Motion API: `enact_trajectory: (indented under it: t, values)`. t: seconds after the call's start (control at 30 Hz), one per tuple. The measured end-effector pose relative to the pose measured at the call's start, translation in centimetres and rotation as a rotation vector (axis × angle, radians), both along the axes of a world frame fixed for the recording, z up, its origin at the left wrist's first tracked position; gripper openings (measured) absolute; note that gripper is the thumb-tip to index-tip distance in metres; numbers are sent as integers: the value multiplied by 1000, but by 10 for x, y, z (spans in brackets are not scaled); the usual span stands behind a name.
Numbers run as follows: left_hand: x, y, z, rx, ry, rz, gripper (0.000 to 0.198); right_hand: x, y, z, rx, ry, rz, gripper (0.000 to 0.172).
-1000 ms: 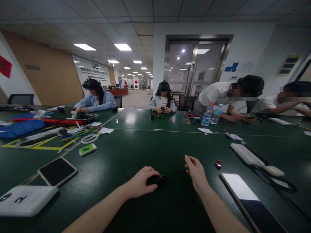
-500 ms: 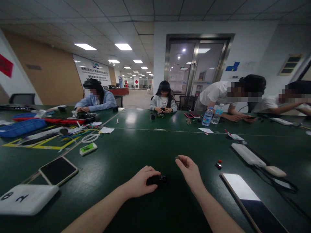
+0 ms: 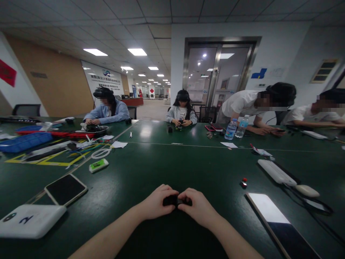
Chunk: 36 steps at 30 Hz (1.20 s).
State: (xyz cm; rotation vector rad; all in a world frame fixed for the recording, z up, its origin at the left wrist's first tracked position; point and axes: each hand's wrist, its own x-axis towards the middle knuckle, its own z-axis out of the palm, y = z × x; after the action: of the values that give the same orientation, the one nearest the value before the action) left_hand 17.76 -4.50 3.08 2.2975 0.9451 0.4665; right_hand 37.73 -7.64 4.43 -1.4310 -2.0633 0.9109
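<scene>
My left hand point(image 3: 154, 202) is closed around a small black object point(image 3: 170, 200) low over the table, its thumb along the near side. The exact kind of that object cannot be made out; it looks short and rounded. At the object's right end is my right hand point(image 3: 198, 205), its thumb and fingers curled and pinched. A small light glint shows between its fingertips, but what they hold is mostly hidden. Both hands nearly meet in front of me.
On the right lie a phone point(image 3: 280, 223), a small red-and-black item point(image 3: 244, 182) and a white power strip point(image 3: 277, 173). At left are another phone point(image 3: 66, 189), a white device point(image 3: 31, 220) and a green-and-white box point(image 3: 98, 165). Water bottles point(image 3: 230, 130) and several people are across the table.
My right hand has moved left and down, bringing its pinched fingertips to the right end of the black object. My left hand has stayed in place with its grip.
</scene>
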Motion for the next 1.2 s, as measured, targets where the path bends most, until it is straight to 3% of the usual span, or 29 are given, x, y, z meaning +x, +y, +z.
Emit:
enact_trajectory:
  t: [0.53,1.03,1.2]
  values:
    - [0,0,1,-11,0,4,41,0,0,-3,55,-50,29,15]
    - [0,0,1,-5,-7,7,40,-2,0,-1,-11,-66,-2,15]
    - [-6,7,-3,51,-4,30,36,3,3,-4,-8,-34,-28,36]
